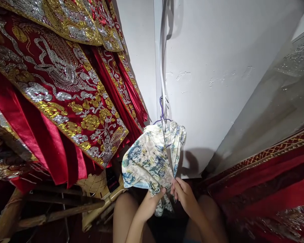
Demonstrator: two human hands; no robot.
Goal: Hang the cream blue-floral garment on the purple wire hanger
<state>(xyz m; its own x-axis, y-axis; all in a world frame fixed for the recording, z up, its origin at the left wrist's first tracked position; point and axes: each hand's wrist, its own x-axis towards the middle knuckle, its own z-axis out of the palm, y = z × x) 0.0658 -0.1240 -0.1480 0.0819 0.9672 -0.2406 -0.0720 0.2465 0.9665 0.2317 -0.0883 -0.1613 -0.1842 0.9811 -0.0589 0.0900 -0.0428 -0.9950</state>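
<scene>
A cream garment with a blue floral print (149,158) hangs on a purple wire hanger (162,116) from a hook on the white wall. My left hand (152,204) is closed on its lower hem, with the thumb pressed on the cloth. My right hand (182,194) pinches the garment's right edge just beside it. Both forearms come up from the bottom of the view, over my bare knees.
Red satin robes with gold and silver embroidery (66,87) hang thick on the left. Another red embroidered cloth under clear plastic (273,168) fills the right. Wooden poles and a woven basket (93,184) lie low on the left. The white wall corner (207,67) is behind.
</scene>
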